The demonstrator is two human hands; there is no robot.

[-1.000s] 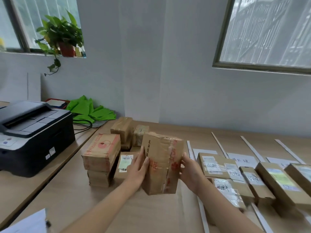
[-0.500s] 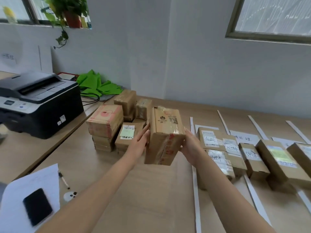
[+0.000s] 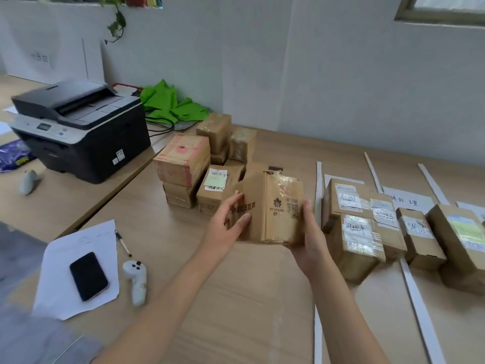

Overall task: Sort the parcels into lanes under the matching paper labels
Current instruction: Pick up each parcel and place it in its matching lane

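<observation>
I hold a taped brown cardboard parcel [image 3: 273, 208] above the table with both hands. My left hand [image 3: 225, 224] grips its left side and my right hand [image 3: 309, 237] supports its right side and bottom. A flower logo and printed text show on its near face. Behind it, to the left, stands a pile of unsorted parcels [image 3: 194, 164]. To the right, sorted parcels [image 3: 359, 219] lie in lanes divided by white strips [image 3: 319, 185], below paper labels [image 3: 409, 203] with handwriting.
A black printer [image 3: 81, 127] stands at the left on a neighbouring desk, with green bags [image 3: 170, 103] behind. Near the front left lie a paper sheet [image 3: 60, 271] with a phone [image 3: 88, 275], a pen [image 3: 123, 244] and a white controller [image 3: 135, 279].
The parcel has been turned in my hands, so another face now points at me, and it sits lower and nearer. The view has tilted down.
</observation>
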